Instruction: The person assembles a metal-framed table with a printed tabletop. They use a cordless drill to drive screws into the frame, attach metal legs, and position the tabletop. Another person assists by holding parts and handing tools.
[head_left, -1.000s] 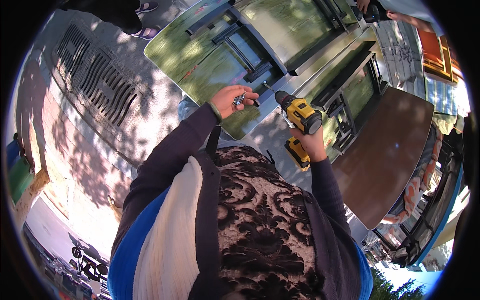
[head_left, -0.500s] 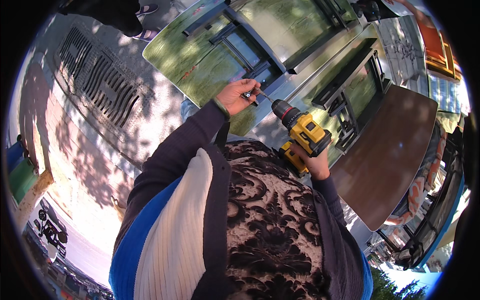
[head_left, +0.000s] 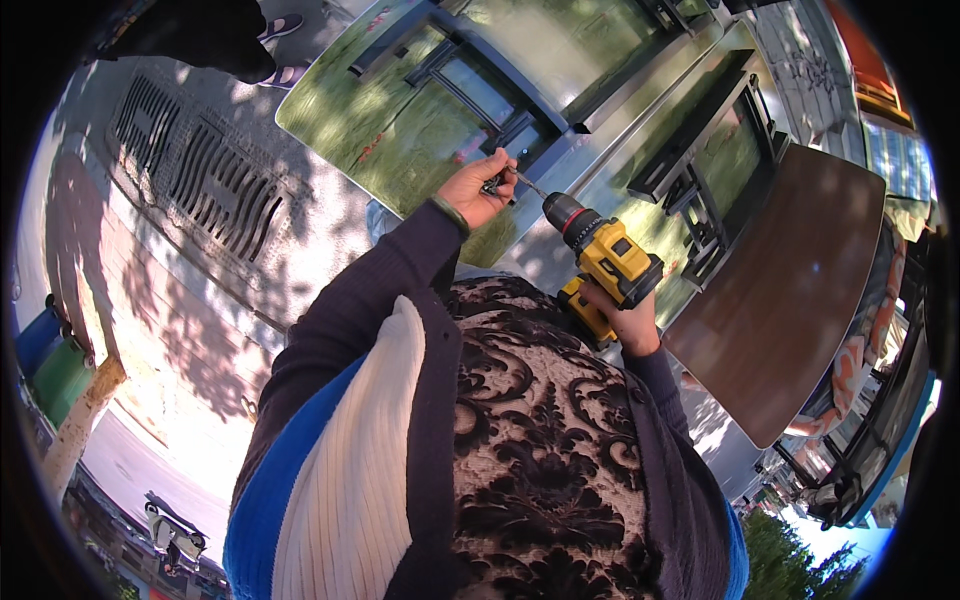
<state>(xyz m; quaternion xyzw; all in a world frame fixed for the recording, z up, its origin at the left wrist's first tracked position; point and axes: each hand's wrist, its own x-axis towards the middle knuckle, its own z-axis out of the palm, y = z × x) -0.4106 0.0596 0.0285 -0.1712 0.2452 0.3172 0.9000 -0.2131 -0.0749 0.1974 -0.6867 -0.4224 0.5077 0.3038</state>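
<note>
My right hand [head_left: 632, 318] is wrapped round the handle of a yellow and black cordless drill [head_left: 615, 258], whose chuck points up and to the left. A thin bit [head_left: 531, 185] runs from the chuck to the fingertips of my left hand [head_left: 476, 190]. That hand is closed, with thumb and forefinger pinched at the bit's tip. Small dark metal screws [head_left: 491, 186] show between its fingers; their number is hidden. Both hands are above the near edge of a green, glossy table panel [head_left: 345, 125]. A black metal frame [head_left: 520, 90] lies on the panel beyond my left hand.
Right of the drill, another black folding frame [head_left: 690, 205] lies on a matching panel. A brown tabletop [head_left: 790, 290] stands further right, beside an orange chair [head_left: 870, 60]. At the upper left a person's dark-clothed leg [head_left: 200, 40] is near the panel. A slotted drain grate [head_left: 195, 170] lies in the paving.
The view has shifted slightly. My left hand still pinches at the bit's tip, and my right hand keeps its hold on the drill.
</note>
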